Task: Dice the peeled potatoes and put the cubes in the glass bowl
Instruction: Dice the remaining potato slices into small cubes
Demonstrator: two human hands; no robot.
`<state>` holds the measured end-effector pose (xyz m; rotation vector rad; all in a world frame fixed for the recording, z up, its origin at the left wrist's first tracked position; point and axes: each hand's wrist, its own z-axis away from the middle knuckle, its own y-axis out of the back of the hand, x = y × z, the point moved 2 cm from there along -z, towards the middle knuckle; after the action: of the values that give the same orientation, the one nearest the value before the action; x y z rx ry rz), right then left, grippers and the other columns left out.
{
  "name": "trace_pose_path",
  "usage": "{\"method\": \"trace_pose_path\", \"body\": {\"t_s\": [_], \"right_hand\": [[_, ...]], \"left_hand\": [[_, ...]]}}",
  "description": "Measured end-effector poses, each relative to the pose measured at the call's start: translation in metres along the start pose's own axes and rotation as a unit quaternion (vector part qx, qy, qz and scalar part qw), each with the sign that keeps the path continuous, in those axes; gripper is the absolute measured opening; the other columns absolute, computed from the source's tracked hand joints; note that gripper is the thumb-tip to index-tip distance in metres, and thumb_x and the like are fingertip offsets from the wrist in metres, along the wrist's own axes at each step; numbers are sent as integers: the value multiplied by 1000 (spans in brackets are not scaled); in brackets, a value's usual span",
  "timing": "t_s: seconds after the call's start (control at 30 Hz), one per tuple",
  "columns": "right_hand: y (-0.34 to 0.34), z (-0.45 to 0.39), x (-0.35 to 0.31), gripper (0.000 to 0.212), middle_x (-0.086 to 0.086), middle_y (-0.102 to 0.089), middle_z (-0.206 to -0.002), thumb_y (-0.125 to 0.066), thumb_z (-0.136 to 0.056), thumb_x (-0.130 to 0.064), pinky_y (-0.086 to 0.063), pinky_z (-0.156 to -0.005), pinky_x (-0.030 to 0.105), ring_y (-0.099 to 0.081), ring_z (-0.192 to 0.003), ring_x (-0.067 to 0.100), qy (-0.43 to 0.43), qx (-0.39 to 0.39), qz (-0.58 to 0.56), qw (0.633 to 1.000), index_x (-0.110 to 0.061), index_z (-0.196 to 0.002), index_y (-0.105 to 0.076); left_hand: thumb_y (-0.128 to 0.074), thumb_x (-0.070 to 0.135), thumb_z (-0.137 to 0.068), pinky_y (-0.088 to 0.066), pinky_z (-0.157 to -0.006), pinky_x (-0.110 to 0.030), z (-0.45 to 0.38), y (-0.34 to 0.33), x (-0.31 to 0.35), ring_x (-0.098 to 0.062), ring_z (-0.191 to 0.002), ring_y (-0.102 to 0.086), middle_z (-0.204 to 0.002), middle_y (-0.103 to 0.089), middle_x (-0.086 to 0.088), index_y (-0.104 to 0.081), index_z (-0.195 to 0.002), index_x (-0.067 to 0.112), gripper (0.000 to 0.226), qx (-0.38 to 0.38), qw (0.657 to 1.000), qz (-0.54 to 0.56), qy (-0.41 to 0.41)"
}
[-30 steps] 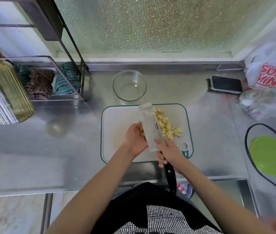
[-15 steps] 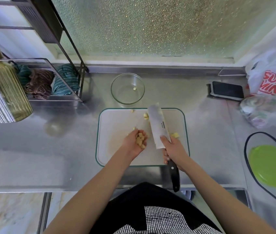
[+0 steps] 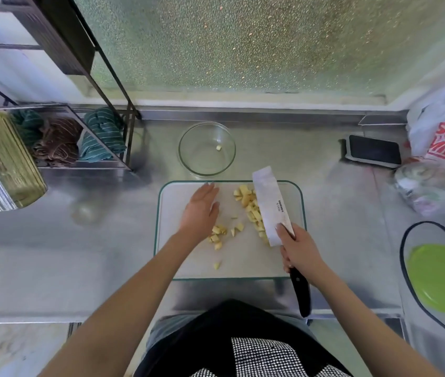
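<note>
Yellow potato cubes (image 3: 251, 206) lie in a row on the white cutting board (image 3: 177, 257), along the left side of a broad knife (image 3: 271, 205). My right hand (image 3: 298, 246) grips the knife by its black handle. A smaller heap of cubes (image 3: 218, 235) lies mid-board, beside my left hand (image 3: 199, 213), which is flat and open over the board's left half. The glass bowl (image 3: 207, 149) stands just behind the board with one cube in it.
A wire rack with folded cloths (image 3: 101, 137) stands at the back left, beside a ribbed jar (image 3: 0, 164). A black phone (image 3: 373, 151) and plastic bags (image 3: 444, 137) are at the back right. A green plate (image 3: 444, 278) is on the right.
My left hand held cubes half a second ago; now it is open and flat and cubes lie on the board. The knife has shifted right, with cubes lined along its blade.
</note>
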<state>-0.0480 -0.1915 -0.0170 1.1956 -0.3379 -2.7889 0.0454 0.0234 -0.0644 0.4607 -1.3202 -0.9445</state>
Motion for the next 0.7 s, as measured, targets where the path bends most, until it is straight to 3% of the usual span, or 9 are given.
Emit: {"method": "trace_pose_path", "body": {"t_s": [0.17, 0.27, 0.37, 0.5, 0.57, 0.63, 0.7], "right_hand": [[14, -3, 8, 27, 4, -36, -45, -46, -97, -29, -36, -42, 31, -33, -35, 19, 4, 16, 20, 1000, -5, -84, -45], [18, -8, 12, 30, 4, -37, -45, -47, -97, -27, -34, -41, 29, -34, -35, 19, 4, 25, 23, 999, 0, -85, -44], [21, -13, 15, 29, 2, -37, -45, -47, -97, -27, -35, -43, 31, -34, -36, 19, 15, 38, 51, 998, -7, -76, -43], [26, -17, 17, 33, 8, -42, -55, -48, -96, -30, -40, -48, 33, -41, -43, 18, 30, 97, 104, 989, -11, -70, -41], [29, -20, 16, 35, 7, -47, -59, -47, -96, -31, -40, -52, 32, -45, -50, 20, 49, 130, 146, 980, -10, -69, -42], [33, -21, 16, 33, 4, -51, -63, -44, -97, -32, -42, -54, 34, -50, -57, 22, 73, 154, 183, 968, -12, -71, -46], [37, -22, 19, 31, 4, -56, -66, -41, -98, -33, -46, -58, 38, -54, -62, 24, 92, 172, 211, 958, -12, -78, -50]], "left_hand": [[-33, 24, -100, -14, -114, -26, -20, -5, 2, -14, -142, -15, -155, -20, -1, -25, -146, 12, 48, -54, 992, -100, -50], [-39, 21, -99, -17, -111, -22, -12, -5, 0, -16, -138, -25, -150, -31, 0, -38, -141, 12, 43, -28, 996, -65, -55], [-44, 20, -97, -25, -109, -23, 9, -6, -2, -18, -130, -40, -142, -45, 0, -51, -133, 14, 37, -33, 995, -21, -87], [-41, 31, -92, -45, -99, -35, 35, -2, -11, -21, -119, -51, -133, -54, -5, -54, -129, 14, 43, 21, 994, 16, -108], [-43, 43, -87, -37, -106, -40, 45, -4, -16, -22, -130, -38, -144, -41, -6, -41, -139, 15, 59, 19, 988, -37, -152], [-45, 59, -81, -13, -116, -42, 56, -11, -18, -23, -142, -13, -154, -17, -8, -20, -148, 16, 83, -34, 969, -135, -205], [-40, 73, -77, -1, -115, -48, 67, -22, -20, -30, -143, 1, -156, -2, -13, -8, -150, 15, 98, -76, 940, -235, -237]]}}
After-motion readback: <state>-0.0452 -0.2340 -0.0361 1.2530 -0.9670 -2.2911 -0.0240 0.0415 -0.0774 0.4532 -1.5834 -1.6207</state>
